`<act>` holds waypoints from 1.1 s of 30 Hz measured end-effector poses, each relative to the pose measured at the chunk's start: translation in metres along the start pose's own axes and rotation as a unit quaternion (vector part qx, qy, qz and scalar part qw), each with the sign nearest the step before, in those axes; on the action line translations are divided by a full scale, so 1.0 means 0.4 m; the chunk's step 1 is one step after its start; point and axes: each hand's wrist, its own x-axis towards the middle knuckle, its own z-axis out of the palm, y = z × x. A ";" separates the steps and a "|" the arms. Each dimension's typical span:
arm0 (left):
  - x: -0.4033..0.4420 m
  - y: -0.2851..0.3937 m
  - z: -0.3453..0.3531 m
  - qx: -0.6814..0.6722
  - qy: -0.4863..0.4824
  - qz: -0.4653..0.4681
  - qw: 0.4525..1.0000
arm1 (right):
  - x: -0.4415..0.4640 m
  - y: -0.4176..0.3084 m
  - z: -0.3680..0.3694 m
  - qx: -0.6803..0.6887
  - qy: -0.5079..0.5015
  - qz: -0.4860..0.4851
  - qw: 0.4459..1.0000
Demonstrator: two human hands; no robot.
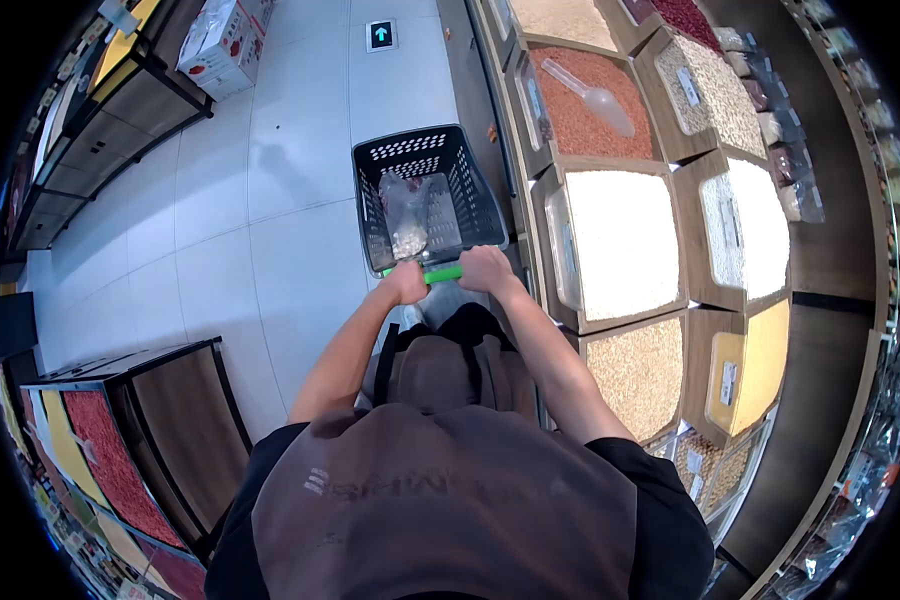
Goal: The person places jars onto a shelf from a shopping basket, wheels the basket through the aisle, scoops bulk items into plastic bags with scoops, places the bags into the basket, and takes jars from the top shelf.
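Both my hands are closed round the green handle [442,274] of a black shopping basket [490,215]. My left hand [406,283] grips the handle's left part, and my right hand [486,268] its right part. A short stretch of green shows between them. The basket sits ahead of me, in front of my hands, with holes in its walls. Inside lies a clear plastic bag [407,205] with pale, small pieces at its near end; what they are I cannot make out.
Wooden bins of grain line my right, among them one of reddish grain [580,115] holding a clear scoop [600,103] and one of white grain [625,245]. Shelving [135,110] and white boxes [222,45] stand far left. A bin unit [185,420] is near left, beside the tiled floor [210,210].
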 end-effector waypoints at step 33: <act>0.861 -0.375 -0.946 -0.002 -0.014 -0.077 0.997 | 1.091 0.244 -0.666 0.012 0.022 -0.004 1.000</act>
